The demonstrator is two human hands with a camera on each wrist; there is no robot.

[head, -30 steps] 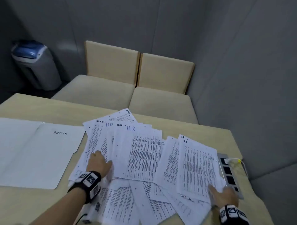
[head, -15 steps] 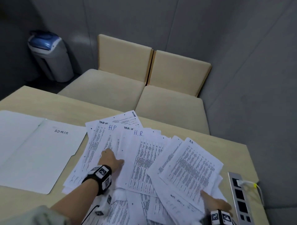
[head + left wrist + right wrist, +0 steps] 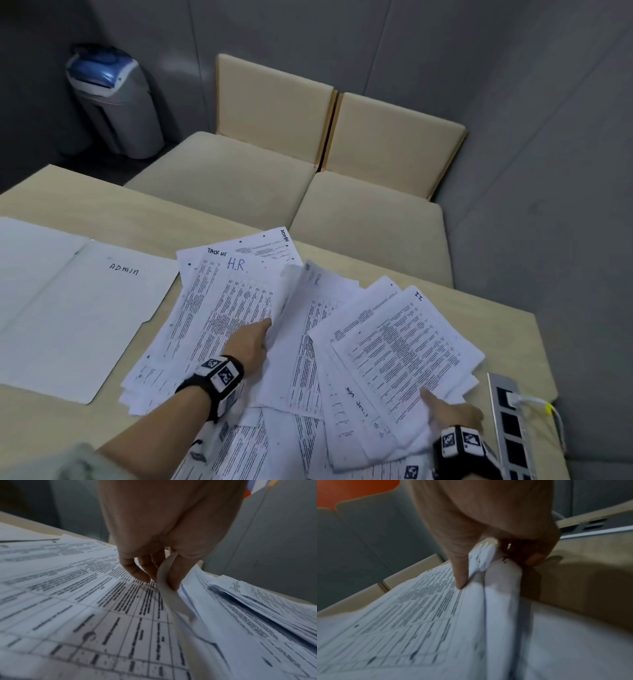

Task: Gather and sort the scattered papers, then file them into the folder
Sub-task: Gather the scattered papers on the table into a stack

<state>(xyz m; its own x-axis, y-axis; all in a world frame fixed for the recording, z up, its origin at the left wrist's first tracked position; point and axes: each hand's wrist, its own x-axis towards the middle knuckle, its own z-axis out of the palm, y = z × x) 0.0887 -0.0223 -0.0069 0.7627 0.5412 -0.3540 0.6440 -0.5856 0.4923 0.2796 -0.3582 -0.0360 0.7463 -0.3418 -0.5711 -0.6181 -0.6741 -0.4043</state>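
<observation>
Printed papers lie fanned over the wooden table (image 3: 102, 212). An open white folder (image 3: 85, 308) marked ADMIN lies flat at the left. My left hand (image 3: 255, 342) pinches the left edge of an H.R. sheet (image 3: 308, 329) and lifts it off another H.R. sheet (image 3: 236, 301). In the left wrist view the curled sheet edge (image 3: 171, 601) runs between thumb and fingers of the left hand (image 3: 159, 577). My right hand (image 3: 452, 414) grips the near corner of a bundle of I.T. papers (image 3: 404, 339). In the right wrist view the right hand's (image 3: 496, 566) thumb lies on top of the bundle (image 3: 436, 608), fingers underneath.
A silver power strip (image 3: 510, 428) with a white plugged-in cable (image 3: 548, 407) lies at the table's right edge, close to my right hand. Two beige seats (image 3: 222, 178) (image 3: 370, 212) stand beyond the far edge. A grey bin (image 3: 113, 99) stands at the back left.
My right hand took hold of the I.T. bundle and swung it so its top points away to the right. My left hand slid right and raised the edge of an H.R. sheet.
</observation>
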